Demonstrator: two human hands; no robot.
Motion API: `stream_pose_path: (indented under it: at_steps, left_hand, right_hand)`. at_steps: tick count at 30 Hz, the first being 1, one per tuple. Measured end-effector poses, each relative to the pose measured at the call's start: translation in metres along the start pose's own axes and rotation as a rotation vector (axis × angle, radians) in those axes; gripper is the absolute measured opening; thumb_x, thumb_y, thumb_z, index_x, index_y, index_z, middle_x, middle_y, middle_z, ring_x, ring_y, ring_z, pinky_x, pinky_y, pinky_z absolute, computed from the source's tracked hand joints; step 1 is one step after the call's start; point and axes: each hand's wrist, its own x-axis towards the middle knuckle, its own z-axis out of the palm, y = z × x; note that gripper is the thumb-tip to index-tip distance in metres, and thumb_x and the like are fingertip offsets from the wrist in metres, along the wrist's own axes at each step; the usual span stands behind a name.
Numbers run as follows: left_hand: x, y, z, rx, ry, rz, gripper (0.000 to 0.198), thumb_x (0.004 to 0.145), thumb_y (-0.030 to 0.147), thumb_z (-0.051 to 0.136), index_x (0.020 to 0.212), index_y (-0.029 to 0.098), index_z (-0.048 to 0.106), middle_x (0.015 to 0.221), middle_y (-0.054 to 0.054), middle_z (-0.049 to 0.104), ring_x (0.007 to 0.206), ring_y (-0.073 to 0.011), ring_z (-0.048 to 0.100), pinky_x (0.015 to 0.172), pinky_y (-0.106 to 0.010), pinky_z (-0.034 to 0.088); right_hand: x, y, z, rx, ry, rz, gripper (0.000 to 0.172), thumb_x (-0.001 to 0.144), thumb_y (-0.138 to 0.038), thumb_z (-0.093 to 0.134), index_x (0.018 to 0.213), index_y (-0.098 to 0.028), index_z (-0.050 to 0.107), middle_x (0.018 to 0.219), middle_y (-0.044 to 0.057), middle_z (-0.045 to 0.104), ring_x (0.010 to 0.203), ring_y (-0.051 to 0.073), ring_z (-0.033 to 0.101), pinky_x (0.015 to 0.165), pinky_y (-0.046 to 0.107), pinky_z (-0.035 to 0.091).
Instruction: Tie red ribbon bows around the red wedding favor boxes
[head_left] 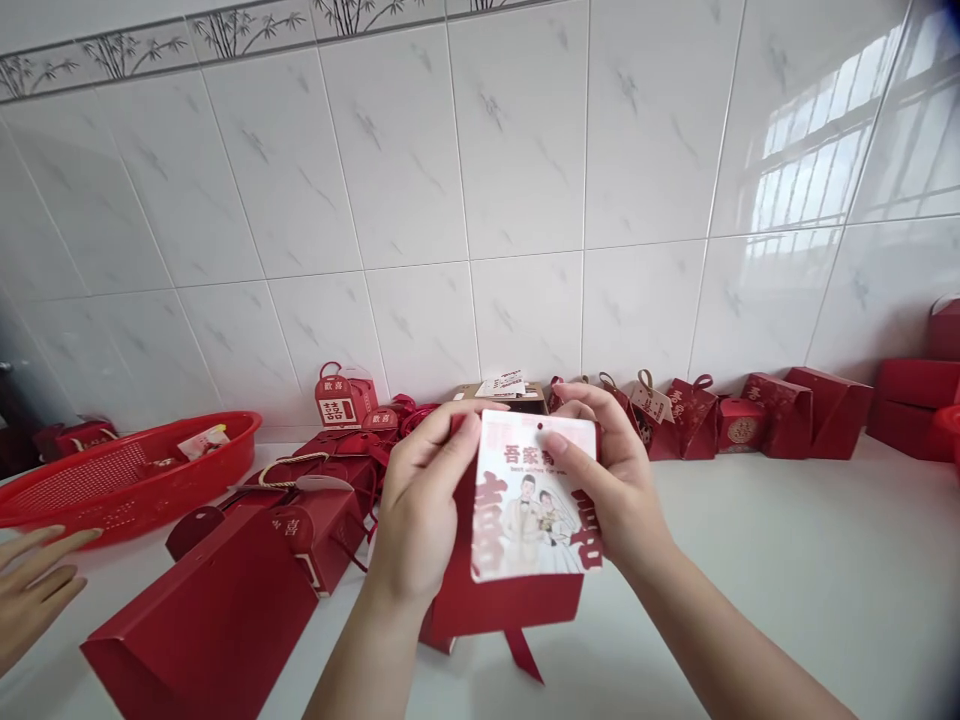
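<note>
In the middle of the head view, a white wedding gift tag (536,520) with a small hole at its top shows a printed couple and red lettering. Behind it is a red gift box (510,608), with a red ribbon (523,655) hanging below. My left hand (424,500) is closed on the box's left side, its thumb by the tag's upper left corner. The right hand (619,480) pinches the tag, thumb across its front near the hole. Its other fingers are partly hidden behind tag and box.
Another person's hand (34,590) reaches in at the left, near a red plastic basket (225,425). A large red box (210,610) and smaller gift boxes (337,530) crowd the left. Several red boxes (776,415) line the tiled wall, and more boxes (911,410) stand far right.
</note>
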Motion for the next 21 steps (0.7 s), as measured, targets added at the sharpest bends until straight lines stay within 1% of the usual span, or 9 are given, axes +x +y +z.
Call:
stream_pose_path:
  at_steps: [3,6,9,13,18,21]
  left_hand:
    - [-0.004,0.002,0.004,-0.008,-0.031,-0.013,0.022,0.085,0.041,0.059,0.091,0.021,0.067,0.074,-0.002,0.069,0.064,-0.0173,0.064,0.052,-0.024,0.049]
    - [-0.008,0.005,0.009,0.130,-0.016,0.004,0.020,0.079,0.040,0.067,0.085,0.021,0.063,0.064,0.001,0.065,0.055,-0.0146,0.060,0.048,-0.022,0.047]
    - [-0.010,0.006,0.012,0.243,0.025,0.034,0.019,0.076,0.036,0.070,0.083,0.021,0.061,0.062,0.002,0.062,0.054,-0.0135,0.058,0.048,-0.021,0.048]
    - [-0.010,0.007,0.014,0.214,0.025,0.006,0.016,0.075,0.033,0.069,0.082,0.021,0.061,0.065,0.002,0.061,0.055,-0.0143,0.059,0.046,-0.021,0.049]
    - [-0.009,0.007,0.013,0.191,0.014,-0.042,0.018,0.076,0.035,0.068,0.085,0.021,0.061,0.068,0.001,0.062,0.055,-0.0147,0.060,0.045,-0.021,0.048]
    - [-0.008,0.007,0.011,0.188,-0.007,-0.019,0.020,0.075,0.035,0.070,0.086,0.020,0.062,0.073,0.000,0.064,0.058,-0.0156,0.061,0.046,-0.022,0.050]
  right_hand:
    - [-0.002,-0.001,0.001,0.053,-0.043,0.030,0.029,0.081,-0.024,0.072,0.106,-0.029,0.058,0.080,-0.005,0.056,0.064,0.009,0.059,0.055,0.020,0.052]
    - [-0.003,-0.003,-0.001,0.065,-0.038,0.064,0.024,0.079,-0.025,0.074,0.097,-0.025,0.058,0.080,-0.004,0.059,0.063,0.010,0.061,0.054,0.021,0.054]
    - [-0.004,-0.005,-0.001,0.028,-0.016,0.067,0.022,0.077,-0.025,0.076,0.088,-0.023,0.057,0.078,-0.003,0.061,0.061,0.010,0.061,0.052,0.020,0.053]
    - [-0.006,-0.005,0.001,0.005,-0.002,0.054,0.020,0.078,-0.023,0.075,0.087,-0.024,0.057,0.081,-0.003,0.066,0.063,0.011,0.064,0.054,0.021,0.056]
    - [-0.007,-0.005,0.003,0.010,0.022,0.047,0.019,0.077,-0.020,0.076,0.084,-0.023,0.059,0.084,-0.003,0.068,0.067,0.011,0.066,0.056,0.021,0.057]
    - [-0.007,-0.004,0.003,0.016,0.020,0.036,0.018,0.077,-0.019,0.076,0.084,-0.024,0.061,0.086,-0.003,0.068,0.069,0.010,0.066,0.058,0.020,0.058]
